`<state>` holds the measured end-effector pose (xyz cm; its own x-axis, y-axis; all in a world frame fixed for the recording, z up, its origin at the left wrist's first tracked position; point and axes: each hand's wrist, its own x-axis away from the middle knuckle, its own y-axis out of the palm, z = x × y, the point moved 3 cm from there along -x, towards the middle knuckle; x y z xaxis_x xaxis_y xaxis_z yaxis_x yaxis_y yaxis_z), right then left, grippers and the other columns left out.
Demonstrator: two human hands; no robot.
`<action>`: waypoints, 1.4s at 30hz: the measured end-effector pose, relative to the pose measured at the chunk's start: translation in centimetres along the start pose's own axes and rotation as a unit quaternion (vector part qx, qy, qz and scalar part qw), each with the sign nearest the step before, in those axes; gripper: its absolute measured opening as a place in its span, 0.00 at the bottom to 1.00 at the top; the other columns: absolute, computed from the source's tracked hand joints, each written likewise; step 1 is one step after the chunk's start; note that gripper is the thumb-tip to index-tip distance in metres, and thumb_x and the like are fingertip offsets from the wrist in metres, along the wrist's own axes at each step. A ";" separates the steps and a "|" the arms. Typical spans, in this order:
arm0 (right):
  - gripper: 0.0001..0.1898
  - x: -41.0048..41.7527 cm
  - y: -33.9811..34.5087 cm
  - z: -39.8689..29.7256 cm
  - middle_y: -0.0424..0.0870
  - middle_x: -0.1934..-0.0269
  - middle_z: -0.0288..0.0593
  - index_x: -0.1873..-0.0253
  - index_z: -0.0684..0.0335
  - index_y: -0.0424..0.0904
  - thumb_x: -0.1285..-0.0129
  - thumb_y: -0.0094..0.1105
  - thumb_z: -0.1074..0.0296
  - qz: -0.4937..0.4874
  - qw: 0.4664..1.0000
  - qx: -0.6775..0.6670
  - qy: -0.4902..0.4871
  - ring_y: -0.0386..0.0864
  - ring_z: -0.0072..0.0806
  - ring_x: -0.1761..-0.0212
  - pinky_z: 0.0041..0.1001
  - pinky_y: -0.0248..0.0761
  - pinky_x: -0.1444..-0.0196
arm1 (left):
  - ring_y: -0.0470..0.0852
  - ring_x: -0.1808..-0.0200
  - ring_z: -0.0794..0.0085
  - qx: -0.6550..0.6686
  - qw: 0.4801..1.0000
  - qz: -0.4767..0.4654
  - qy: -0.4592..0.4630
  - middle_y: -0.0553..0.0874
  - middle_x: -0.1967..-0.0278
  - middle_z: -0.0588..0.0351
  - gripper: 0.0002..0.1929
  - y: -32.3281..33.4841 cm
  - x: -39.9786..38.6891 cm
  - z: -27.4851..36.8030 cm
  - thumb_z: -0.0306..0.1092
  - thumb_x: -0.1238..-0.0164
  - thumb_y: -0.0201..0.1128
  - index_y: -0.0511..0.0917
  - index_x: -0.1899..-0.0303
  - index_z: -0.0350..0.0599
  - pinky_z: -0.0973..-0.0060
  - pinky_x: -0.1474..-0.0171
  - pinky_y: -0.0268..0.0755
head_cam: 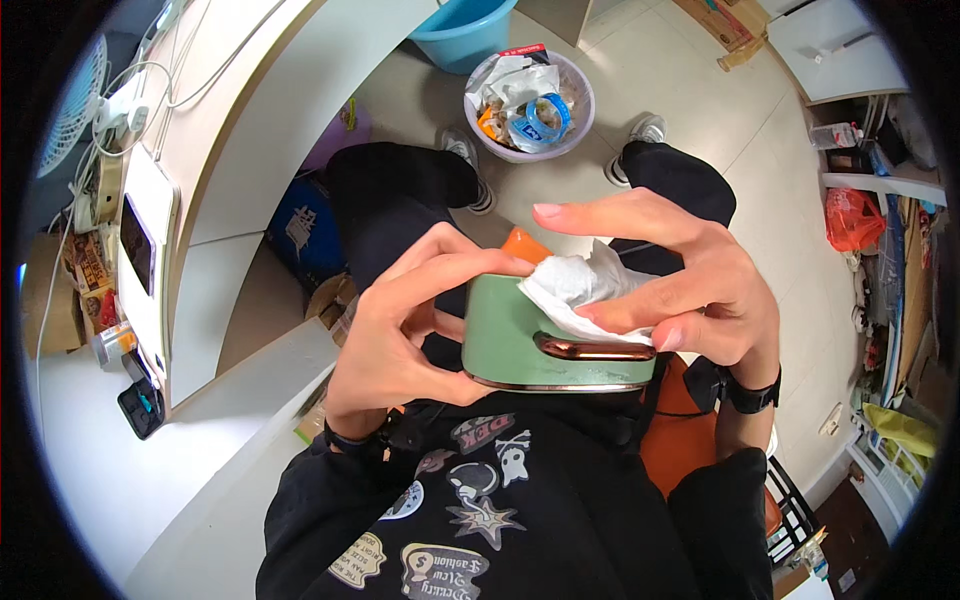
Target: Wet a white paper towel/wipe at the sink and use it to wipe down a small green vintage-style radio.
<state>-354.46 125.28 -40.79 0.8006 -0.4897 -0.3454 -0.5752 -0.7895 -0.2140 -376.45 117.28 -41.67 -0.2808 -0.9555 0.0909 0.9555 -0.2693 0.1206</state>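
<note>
A pale green box-shaped case (499,326) with rounded corners is held up in front of my torso. It has a shiny copper-coloured handle (559,345) on its side and a matching trim line along its lower edge. My left hand (382,330) grips the case's left end, thumb below and fingers above. Crumpled white tissue (581,281) is pinched in my right hand (697,277) and lies against the upper right of the case. My right thumb is close to the handle's right end. Small wet-looking spots show below the handle. The tissue hides part of the case.
A lilac bin (529,154) full of rubbish stands on the floor between my feet, near a blue basin (465,37). A desk (169,360) at left bears a phone (139,240) and cables. Orange seat (675,442) shows beneath me. Shelves (885,184) line the right.
</note>
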 end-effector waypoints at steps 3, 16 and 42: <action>0.19 0.6 -0.2 -0.2 0.79 0.42 0.69 0.58 0.63 0.90 0.35 0.58 0.52 0.004 0.999 0.049 -0.005 0.80 0.54 0.42 0.41 0.69 0.43 | 0.79 0.49 0.75 0.014 1.000 0.008 0.004 0.74 0.51 0.54 0.34 -0.3 0.3 -0.2 0.18 0.60 0.73 0.79 0.43 0.33 0.77 0.50 0.87; 0.19 2.0 -0.1 -3.4 0.77 0.42 0.67 0.58 0.74 0.87 0.36 0.52 0.62 0.246 0.923 0.287 0.076 0.76 0.54 0.39 0.47 0.67 0.35 | 0.78 0.46 0.74 -0.083 0.982 0.159 0.061 0.72 0.51 0.56 0.37 -0.3 0.5 1.0 0.14 0.60 0.72 0.75 0.39 0.35 0.72 0.46 0.86; 0.16 1.2 10.2 -0.8 0.81 0.47 0.47 0.56 0.62 0.88 0.52 0.75 0.68 0.357 0.841 0.404 -0.036 0.74 0.44 0.44 0.39 0.76 0.46 | 0.78 0.46 0.72 -0.195 0.946 0.242 0.090 0.71 0.47 0.54 0.39 2.1 -0.1 0.6 0.15 0.60 0.73 0.78 0.38 0.47 0.74 0.52 0.87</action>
<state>-359.21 116.34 -42.64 0.2062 -0.6862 -0.6976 -0.8545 0.2210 -0.4700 -374.48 116.83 -40.84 0.1850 -0.9739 -0.1318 0.9390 0.2147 -0.2687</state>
